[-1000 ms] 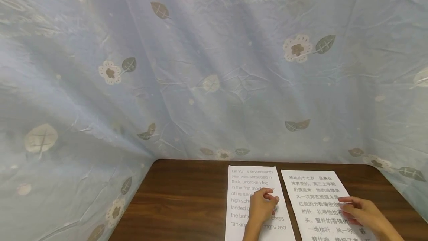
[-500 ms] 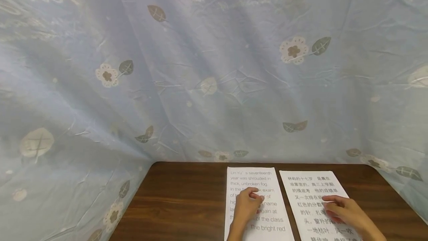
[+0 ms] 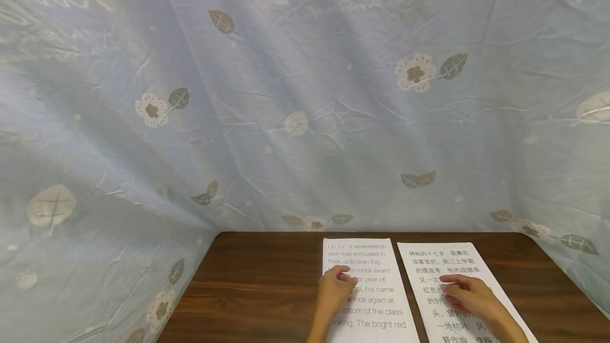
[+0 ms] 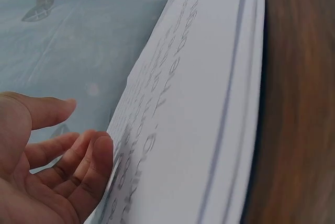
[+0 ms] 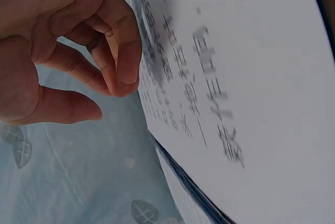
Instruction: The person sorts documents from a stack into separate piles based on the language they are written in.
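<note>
My left hand (image 3: 332,291) is over the left edge of a white sheet printed with English text (image 3: 376,300), its fingers loosely bent and nothing between them. In the left wrist view the thumb stands apart from the curled fingers (image 4: 86,166), close over the print. To the right lies a second white sheet with Chinese text (image 3: 436,266). Over its middle lines is my right hand (image 3: 469,294), holding nothing, with thumb and fingers apart. The right wrist view shows these relaxed fingers (image 5: 125,59) near the paper's surface. Each hand hides part of the lines under it.
Both sheets lie side by side on a dark brown wooden table (image 3: 257,285), a narrow strip of wood between them. A pale blue curtain (image 3: 286,94) with flowers and leaves hangs behind the table and along its sides.
Both hands have moved left across the sheets, the left to its sheet's left edge, the right toward the middle of its own. The sheets keep their places on the table.
</note>
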A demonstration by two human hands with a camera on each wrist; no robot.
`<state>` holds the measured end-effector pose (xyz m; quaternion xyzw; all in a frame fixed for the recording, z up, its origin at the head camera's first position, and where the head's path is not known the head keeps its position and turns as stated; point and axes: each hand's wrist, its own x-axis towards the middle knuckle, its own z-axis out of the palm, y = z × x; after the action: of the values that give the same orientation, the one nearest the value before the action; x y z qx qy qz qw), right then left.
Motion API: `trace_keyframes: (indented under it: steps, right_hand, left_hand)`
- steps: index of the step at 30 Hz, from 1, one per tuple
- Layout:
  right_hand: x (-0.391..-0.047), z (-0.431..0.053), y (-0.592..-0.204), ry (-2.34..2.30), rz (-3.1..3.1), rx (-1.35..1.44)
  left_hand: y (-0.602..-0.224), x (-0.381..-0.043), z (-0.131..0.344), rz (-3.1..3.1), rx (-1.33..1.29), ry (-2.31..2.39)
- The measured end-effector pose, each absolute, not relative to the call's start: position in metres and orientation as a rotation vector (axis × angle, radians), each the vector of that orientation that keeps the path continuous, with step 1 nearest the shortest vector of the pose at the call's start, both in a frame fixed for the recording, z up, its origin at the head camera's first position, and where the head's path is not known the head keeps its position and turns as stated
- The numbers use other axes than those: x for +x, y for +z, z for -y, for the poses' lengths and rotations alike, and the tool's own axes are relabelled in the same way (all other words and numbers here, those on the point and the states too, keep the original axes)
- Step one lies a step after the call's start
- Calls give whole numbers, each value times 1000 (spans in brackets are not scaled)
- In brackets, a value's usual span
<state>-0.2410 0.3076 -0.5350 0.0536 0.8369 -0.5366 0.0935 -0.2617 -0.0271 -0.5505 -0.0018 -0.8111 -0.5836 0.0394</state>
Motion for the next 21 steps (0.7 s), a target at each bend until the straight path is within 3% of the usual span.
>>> trace_keyframes:
  steps: [21]
  right_hand:
    - [-243,-255,-536,-1703,-2471,160]
  left_hand:
    - [-549,-265,85,2457,23,-1741]
